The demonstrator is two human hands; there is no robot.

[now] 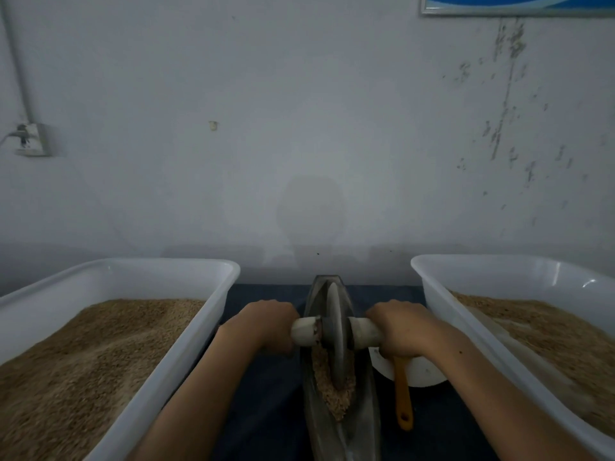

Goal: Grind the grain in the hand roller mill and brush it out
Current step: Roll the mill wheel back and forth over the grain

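A dark boat-shaped mill trough (366, 424) lies lengthwise on the table between two tubs. A grey grinding wheel (334, 331) stands upright in it on a pale wooden axle (364, 331). My left hand (266, 324) grips the axle's left end, and my right hand (399, 327) grips its right end. Crushed tan grain (327, 390) lies in the trough beside and in front of the wheel. An orange brush handle (403, 394) lies right of the trough, its head hidden under my right hand.
A white tub (186, 337) of tan grain stands at the left, and a second white tub (442, 304) of grain at the right. A white bowl (422, 371) sits under the brush. A dark cloth (266, 394) covers the table. The wall is close behind.
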